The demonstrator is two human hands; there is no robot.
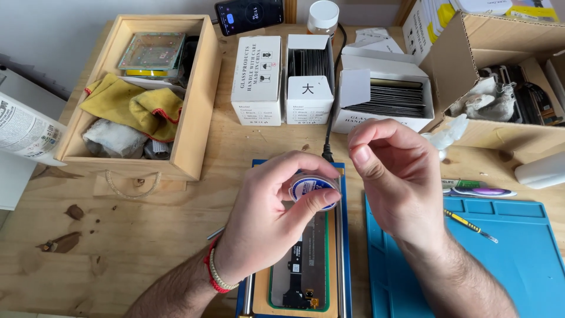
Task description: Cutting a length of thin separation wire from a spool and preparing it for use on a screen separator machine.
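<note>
**Bench inventory: small roll held over a flat panel**

Surface (147, 247): pale planked wood, knotted and stained, bare along the near left.
Wooden crate (197, 94): open-topped, at the far left; a crumpled yellow cloth (132, 106) is kept inside.
Cardboard box (471, 65): open, at the far right edge.
Blue mat (518, 253): moulded, matte, right of centre; a yellow-handled tool (465, 225) lies on it.
White cartons (306, 79): rectangular, ranged along the back, some open.
Dark panel (306, 259): flat, glossy, set in a green-edged frame at the centre.
Left hand (265, 218): curled, a small round roll (315, 191) with a blue-and-white face is pinched in its fingertips, above the panel.
Right hand (400, 176): just beside the roll, thumb and forefinger pressed together; whether anything is held cannot be told.
</note>
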